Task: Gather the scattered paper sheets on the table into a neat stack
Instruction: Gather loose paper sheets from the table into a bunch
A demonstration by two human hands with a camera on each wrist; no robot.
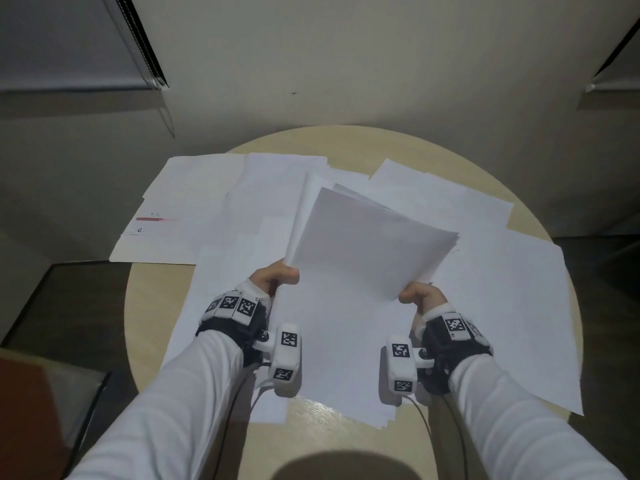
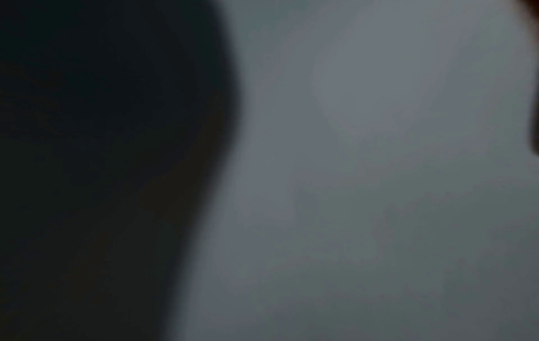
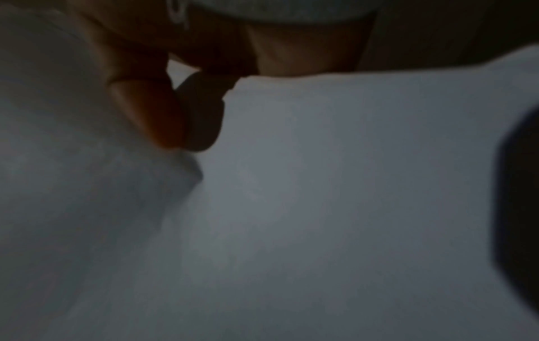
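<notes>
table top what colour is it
Light beige wood, the round table shows it best in the head view.

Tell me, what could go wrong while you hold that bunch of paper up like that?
1. Each hand, left and right, pinches only a near corner of the bunch, so sheets might slip out of the grip and fan apart.
2. Loose sheets hang over the edge of the table; a brushing sleeve might knock them off.

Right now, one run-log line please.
left hand: grips held sheets | right hand: grips held sheets | loose sheets: on table
</notes>
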